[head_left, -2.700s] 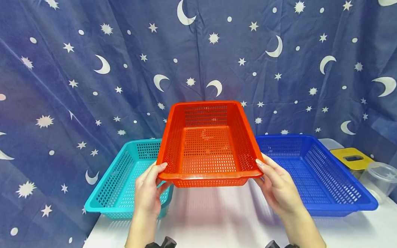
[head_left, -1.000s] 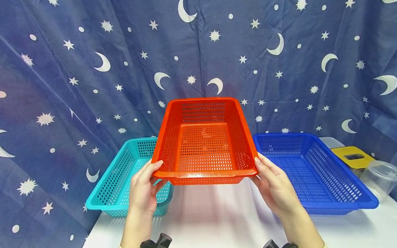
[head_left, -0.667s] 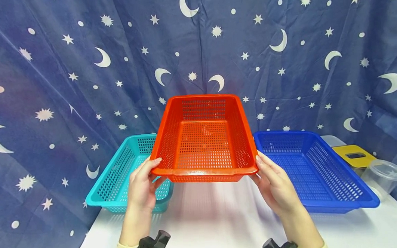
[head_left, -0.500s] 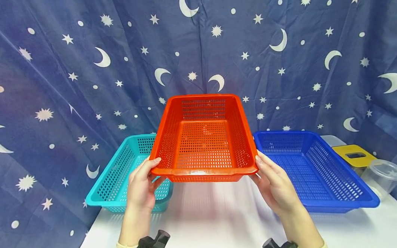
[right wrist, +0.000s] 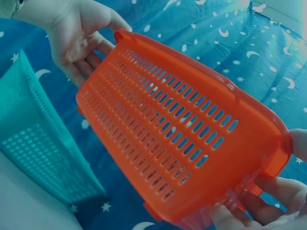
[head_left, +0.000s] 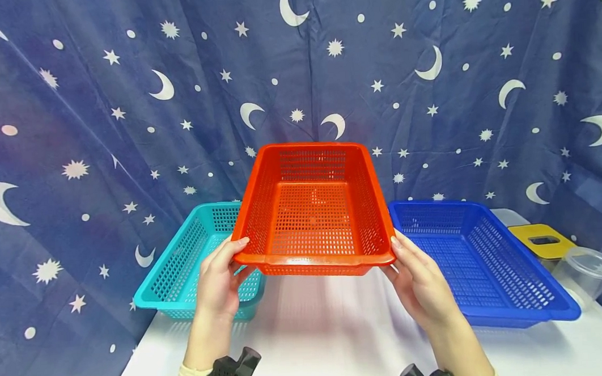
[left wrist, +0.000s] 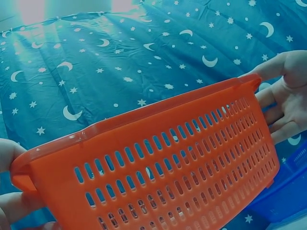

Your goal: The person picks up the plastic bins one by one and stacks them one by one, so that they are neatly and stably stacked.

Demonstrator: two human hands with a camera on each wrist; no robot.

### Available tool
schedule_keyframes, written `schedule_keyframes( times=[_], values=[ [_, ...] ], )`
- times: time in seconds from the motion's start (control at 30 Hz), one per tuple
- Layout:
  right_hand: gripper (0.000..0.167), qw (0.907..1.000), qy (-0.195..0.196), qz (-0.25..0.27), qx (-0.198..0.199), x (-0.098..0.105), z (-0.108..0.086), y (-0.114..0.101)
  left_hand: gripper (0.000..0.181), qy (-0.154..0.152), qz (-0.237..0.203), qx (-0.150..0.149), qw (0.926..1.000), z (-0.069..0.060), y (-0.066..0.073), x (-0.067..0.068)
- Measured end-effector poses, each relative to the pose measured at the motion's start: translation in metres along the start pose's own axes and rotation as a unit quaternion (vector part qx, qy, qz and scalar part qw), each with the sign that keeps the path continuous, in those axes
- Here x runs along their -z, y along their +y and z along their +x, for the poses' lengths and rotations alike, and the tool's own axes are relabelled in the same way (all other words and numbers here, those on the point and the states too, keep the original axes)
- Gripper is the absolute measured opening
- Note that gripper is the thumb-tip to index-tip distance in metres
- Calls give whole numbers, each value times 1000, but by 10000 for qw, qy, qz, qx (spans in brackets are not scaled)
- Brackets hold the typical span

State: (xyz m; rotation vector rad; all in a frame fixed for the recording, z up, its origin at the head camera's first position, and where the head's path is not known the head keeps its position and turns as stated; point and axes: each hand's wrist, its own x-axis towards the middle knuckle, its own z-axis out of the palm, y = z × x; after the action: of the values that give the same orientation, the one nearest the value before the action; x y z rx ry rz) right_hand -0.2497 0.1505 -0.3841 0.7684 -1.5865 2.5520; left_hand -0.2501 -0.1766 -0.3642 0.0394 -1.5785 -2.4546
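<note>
Teal basket (head_left: 180, 274) on tbl (head_left: 309, 346) at far L, then L hand (head_left: 218, 283) pinching near L corner of red basket (head_left: 312, 216), held up off tbl, tilted. R hand (head_left: 422, 284) grips its near R corner; blue basket (head_left: 458, 259) on tbl to R, then yellow lid (head_left: 549, 250) + clear tub (head_left: 586, 275) next to it.

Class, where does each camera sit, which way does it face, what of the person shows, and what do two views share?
Head: on the head, facing forward and down at the red basket; left hand, right hand and forearms show.
Left wrist: on that wrist, facing the red basket's outer side; both hands show.
Right wrist: likewise, plus the teal basket; both hands.
Shared: head and left wrist show the blue basket.
</note>
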Motion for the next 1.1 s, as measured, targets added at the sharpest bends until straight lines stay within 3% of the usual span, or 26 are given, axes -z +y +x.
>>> schedule_keyframes(
  times=[0.33, 1.1],
  values=[
    [50, 9997, 144, 126, 150, -2, 0, 2, 24, -25, -267, -63, 9996, -1, 2, -1],
    [48, 9990, 419, 44, 147, -3, -2, 4, 27, 59, -256, -48, 9996, -1, 2, -1]
  ],
)
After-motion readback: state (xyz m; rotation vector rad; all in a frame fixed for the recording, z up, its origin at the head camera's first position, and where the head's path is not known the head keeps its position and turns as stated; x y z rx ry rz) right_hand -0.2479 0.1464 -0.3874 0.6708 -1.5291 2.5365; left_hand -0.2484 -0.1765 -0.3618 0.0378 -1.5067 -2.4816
